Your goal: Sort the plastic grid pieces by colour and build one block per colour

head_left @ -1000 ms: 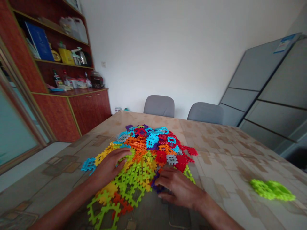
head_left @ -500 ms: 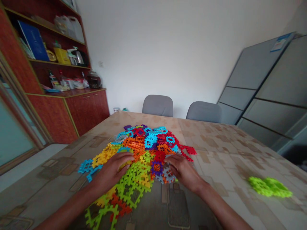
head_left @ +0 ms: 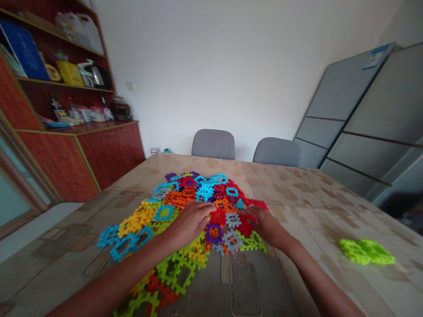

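A heap of toothed plastic interlocking building tiles in many colours lies before me. My left hand point(head_left: 194, 220) reaches over its middle, palm down, fingers bent, with a gap to the thumb. Its fingertips are at a red tile point(head_left: 218, 216), beside a purple tile point(head_left: 213, 233) with an orange centre. My right hand point(head_left: 267, 223) is at the heap's right side, with fingers closed at the edge of another red tile point(head_left: 245, 225); the grip is partly hidden. Grey tiles point(head_left: 232, 241) lie between the hands. A lime tile point(head_left: 254, 242) shows below my right hand.
Joined lime tiles point(head_left: 366, 252) lie apart on the patterned table point(head_left: 297, 198). Grey chairs point(head_left: 213, 143) stand along the far edge. A wooden cabinet point(head_left: 109, 154) is at the left, with a grey cupboard point(head_left: 325, 101) at the right.
Both hands have moved to the right over the heap. A blue-edged tile on the left, grey tiles and the red and lime tiles near my right hand are now uncovered. The view has turned slightly right.
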The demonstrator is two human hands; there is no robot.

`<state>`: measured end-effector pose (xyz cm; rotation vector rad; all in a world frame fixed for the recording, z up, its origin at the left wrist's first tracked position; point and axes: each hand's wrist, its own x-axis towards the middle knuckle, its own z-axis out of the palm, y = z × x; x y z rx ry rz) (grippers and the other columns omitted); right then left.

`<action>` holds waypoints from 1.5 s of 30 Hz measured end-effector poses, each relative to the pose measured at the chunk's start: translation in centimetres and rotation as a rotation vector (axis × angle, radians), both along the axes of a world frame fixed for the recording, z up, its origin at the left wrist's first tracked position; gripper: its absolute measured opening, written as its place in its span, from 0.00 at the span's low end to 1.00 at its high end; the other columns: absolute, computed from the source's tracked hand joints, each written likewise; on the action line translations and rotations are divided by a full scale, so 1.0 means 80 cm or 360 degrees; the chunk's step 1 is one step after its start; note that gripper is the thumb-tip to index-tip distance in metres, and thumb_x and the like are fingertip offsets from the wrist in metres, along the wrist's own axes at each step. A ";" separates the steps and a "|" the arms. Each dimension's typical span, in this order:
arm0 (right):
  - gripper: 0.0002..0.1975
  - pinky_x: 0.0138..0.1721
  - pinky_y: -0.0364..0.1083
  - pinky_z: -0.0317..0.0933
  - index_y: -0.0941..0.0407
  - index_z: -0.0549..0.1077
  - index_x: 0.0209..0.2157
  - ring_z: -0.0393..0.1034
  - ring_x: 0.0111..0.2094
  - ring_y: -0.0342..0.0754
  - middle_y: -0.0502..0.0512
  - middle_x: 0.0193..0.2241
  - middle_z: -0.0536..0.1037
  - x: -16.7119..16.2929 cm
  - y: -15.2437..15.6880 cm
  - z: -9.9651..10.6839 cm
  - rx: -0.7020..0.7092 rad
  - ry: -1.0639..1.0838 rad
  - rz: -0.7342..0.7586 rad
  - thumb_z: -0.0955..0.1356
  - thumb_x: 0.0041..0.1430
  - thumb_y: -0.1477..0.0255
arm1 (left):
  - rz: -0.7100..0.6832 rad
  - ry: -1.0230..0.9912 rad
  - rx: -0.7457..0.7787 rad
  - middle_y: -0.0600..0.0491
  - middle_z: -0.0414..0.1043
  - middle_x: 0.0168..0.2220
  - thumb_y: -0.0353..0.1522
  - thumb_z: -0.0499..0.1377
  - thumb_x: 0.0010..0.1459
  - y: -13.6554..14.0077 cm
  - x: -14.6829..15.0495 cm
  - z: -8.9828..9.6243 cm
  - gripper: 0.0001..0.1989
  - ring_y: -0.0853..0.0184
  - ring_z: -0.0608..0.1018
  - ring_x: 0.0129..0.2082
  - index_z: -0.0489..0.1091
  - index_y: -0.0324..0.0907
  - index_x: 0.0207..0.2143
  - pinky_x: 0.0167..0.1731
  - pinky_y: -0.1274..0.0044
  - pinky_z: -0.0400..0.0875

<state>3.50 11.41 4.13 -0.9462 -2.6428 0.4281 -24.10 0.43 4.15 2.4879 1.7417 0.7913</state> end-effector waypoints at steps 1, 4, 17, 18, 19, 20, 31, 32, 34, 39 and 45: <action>0.15 0.52 0.51 0.65 0.55 0.79 0.48 0.74 0.50 0.56 0.61 0.48 0.81 0.004 0.000 0.001 -0.0015 -0.0022 -0.0001 0.65 0.63 0.79 | 0.0001 0.0010 -0.0032 0.47 0.75 0.57 0.24 0.57 0.64 0.008 0.009 -0.001 0.18 0.58 0.76 0.57 0.73 0.44 0.55 0.58 0.65 0.69; 0.22 0.56 0.55 0.64 0.57 0.75 0.55 0.72 0.54 0.60 0.65 0.53 0.78 0.009 -0.003 0.001 -0.0046 -0.0084 -0.0070 0.71 0.58 0.77 | 0.0046 0.0031 -0.0121 0.44 0.75 0.56 0.24 0.62 0.60 0.028 0.029 -0.005 0.21 0.53 0.76 0.56 0.72 0.42 0.56 0.58 0.62 0.69; 0.30 0.57 0.55 0.62 0.59 0.71 0.59 0.69 0.55 0.61 0.68 0.54 0.75 -0.007 -0.005 -0.009 -0.0085 -0.0141 -0.0160 0.75 0.55 0.74 | 0.0095 -0.0173 -0.0185 0.48 0.75 0.43 0.19 0.58 0.58 0.045 0.029 0.007 0.18 0.58 0.78 0.46 0.76 0.43 0.47 0.48 0.69 0.72; 0.30 0.57 0.55 0.62 0.60 0.71 0.59 0.69 0.55 0.61 0.69 0.54 0.75 -0.006 -0.004 -0.009 -0.0085 -0.0141 -0.0155 0.75 0.54 0.75 | 0.0082 -0.0220 -0.0175 0.49 0.75 0.42 0.19 0.56 0.59 0.043 0.028 0.011 0.16 0.58 0.78 0.45 0.76 0.43 0.45 0.47 0.69 0.72; 0.30 0.56 0.56 0.63 0.61 0.71 0.59 0.69 0.55 0.61 0.69 0.53 0.75 -0.006 -0.003 -0.009 -0.0085 -0.0141 -0.0150 0.75 0.54 0.75 | 0.0071 -0.0273 -0.0163 0.49 0.76 0.42 0.20 0.56 0.60 0.038 0.029 0.015 0.15 0.59 0.78 0.45 0.77 0.43 0.44 0.47 0.69 0.72; 0.30 0.56 0.56 0.63 0.61 0.72 0.59 0.70 0.54 0.62 0.70 0.53 0.75 -0.006 -0.002 -0.008 -0.0084 -0.0138 -0.0143 0.75 0.54 0.75 | 0.0059 -0.0331 -0.0156 0.49 0.76 0.42 0.21 0.56 0.60 0.031 0.031 0.018 0.15 0.60 0.79 0.44 0.76 0.43 0.44 0.47 0.69 0.72; 0.25 0.54 0.54 0.64 0.55 0.75 0.54 0.71 0.53 0.59 0.63 0.53 0.76 0.015 -0.020 0.028 -0.0146 -0.0105 0.0200 0.76 0.53 0.72 | -0.0182 -0.0600 -0.0553 0.55 0.80 0.46 0.25 0.55 0.57 -0.117 0.076 -0.036 0.19 0.64 0.81 0.45 0.76 0.51 0.47 0.46 0.76 0.74; 0.25 0.55 0.54 0.64 0.54 0.76 0.54 0.70 0.54 0.59 0.62 0.54 0.76 0.019 -0.027 0.030 -0.0162 -0.0105 0.0245 0.76 0.53 0.72 | -0.0193 -0.0567 -0.0527 0.55 0.80 0.47 0.25 0.54 0.59 -0.119 0.074 -0.038 0.19 0.64 0.81 0.46 0.76 0.52 0.48 0.47 0.76 0.75; 0.28 0.57 0.55 0.63 0.52 0.74 0.56 0.69 0.56 0.59 0.61 0.56 0.75 0.029 -0.043 0.032 -0.0241 -0.0105 0.0324 0.77 0.53 0.71 | -0.0167 -0.0538 -0.0386 0.54 0.80 0.47 0.26 0.53 0.61 -0.119 0.071 -0.037 0.19 0.64 0.81 0.46 0.75 0.52 0.49 0.47 0.77 0.75; 0.38 0.59 0.56 0.62 0.52 0.68 0.64 0.68 0.58 0.61 0.63 0.59 0.73 0.050 -0.076 0.025 -0.0531 -0.0183 0.0388 0.79 0.53 0.64 | -0.0242 -0.0251 -0.0143 0.52 0.80 0.44 0.27 0.49 0.69 -0.116 0.072 -0.021 0.18 0.62 0.80 0.43 0.74 0.52 0.52 0.45 0.75 0.75; 0.43 0.60 0.56 0.61 0.51 0.67 0.65 0.68 0.59 0.62 0.64 0.59 0.73 0.048 -0.082 0.027 -0.0504 -0.0277 0.0404 0.81 0.48 0.64 | -0.0472 0.0045 -0.0412 0.51 0.80 0.47 0.36 0.65 0.63 -0.124 0.078 -0.001 0.17 0.57 0.80 0.44 0.74 0.51 0.54 0.43 0.72 0.76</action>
